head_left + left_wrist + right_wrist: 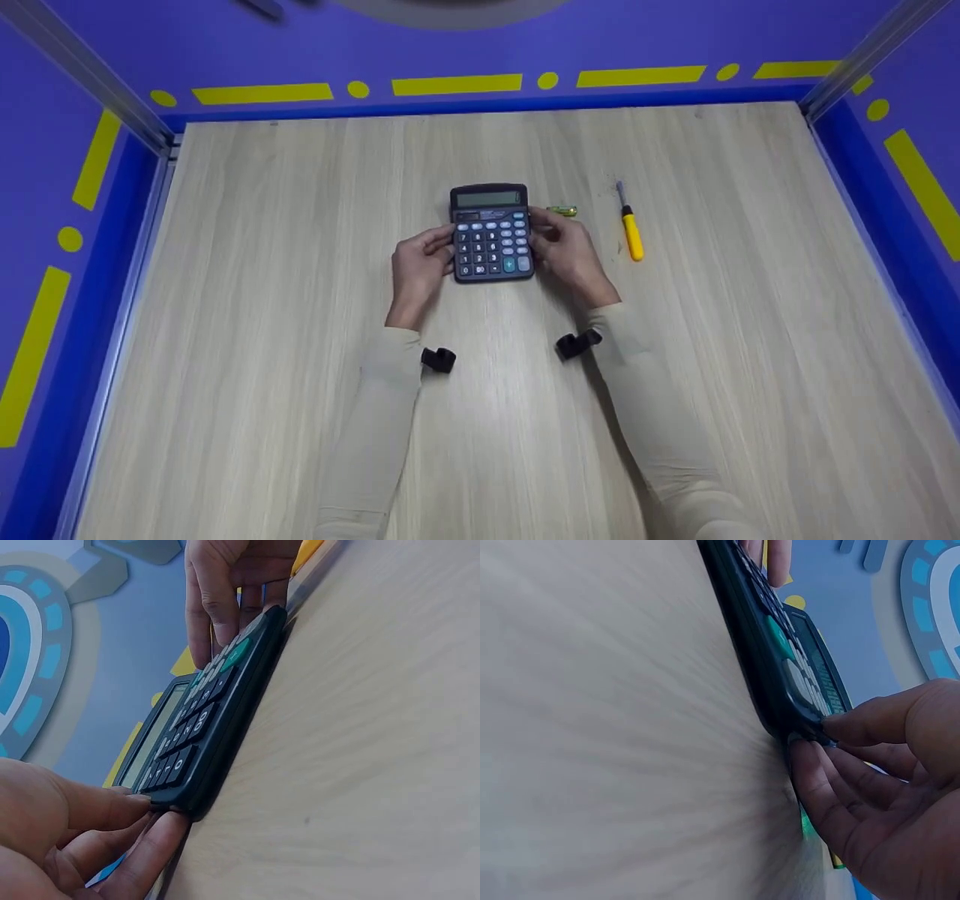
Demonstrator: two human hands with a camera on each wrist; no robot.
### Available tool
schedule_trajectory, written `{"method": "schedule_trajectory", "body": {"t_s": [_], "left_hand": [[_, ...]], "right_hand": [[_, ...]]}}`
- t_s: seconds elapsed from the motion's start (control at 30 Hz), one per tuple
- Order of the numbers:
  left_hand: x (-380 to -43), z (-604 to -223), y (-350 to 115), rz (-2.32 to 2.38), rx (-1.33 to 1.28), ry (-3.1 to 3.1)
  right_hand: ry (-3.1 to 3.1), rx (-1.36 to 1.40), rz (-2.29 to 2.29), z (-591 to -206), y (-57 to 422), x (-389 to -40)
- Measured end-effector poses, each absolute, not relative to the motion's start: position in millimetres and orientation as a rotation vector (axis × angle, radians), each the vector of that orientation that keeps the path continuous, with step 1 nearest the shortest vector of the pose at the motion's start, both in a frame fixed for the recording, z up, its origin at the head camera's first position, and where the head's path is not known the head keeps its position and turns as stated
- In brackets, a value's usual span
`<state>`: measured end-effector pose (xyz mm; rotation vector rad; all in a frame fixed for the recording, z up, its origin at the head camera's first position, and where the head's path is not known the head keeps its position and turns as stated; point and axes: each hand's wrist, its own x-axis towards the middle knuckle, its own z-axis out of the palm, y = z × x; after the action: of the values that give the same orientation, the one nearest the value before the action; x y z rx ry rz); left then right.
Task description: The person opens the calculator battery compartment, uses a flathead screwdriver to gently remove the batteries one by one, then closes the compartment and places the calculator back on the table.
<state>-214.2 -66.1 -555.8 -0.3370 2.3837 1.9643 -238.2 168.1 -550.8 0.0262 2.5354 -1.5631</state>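
A dark calculator (493,244) faces up in the middle of the table, keys toward the person and display at the far end. Small dark marks show at the right end of its display (489,199). My left hand (420,266) holds its left side, thumb along the top edge and fingers at the side and below in the left wrist view. On the opposite side my right hand (571,251) pinches the edge between thumb and fingers, seen in the right wrist view. How far the calculator is off the table I cannot tell.
A green battery (562,211) lies just beyond the right hand. Farther right is a screwdriver (631,232) with a yellow handle, its tip pointing away, small dark specks around the tip. Blue panels with yellow marks (457,85) border the wooden table (262,300).
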Motion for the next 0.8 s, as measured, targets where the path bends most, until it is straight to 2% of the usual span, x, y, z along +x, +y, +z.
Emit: {"method": "schedule_trajectory", "body": {"t_s": [0.8], "left_hand": [[-215.0,-560.0,-66.3,2.001,-0.34,2.355]], "right_hand": [[2.532,0.043,-1.548,-551.5,168.8,-238.0]]}}
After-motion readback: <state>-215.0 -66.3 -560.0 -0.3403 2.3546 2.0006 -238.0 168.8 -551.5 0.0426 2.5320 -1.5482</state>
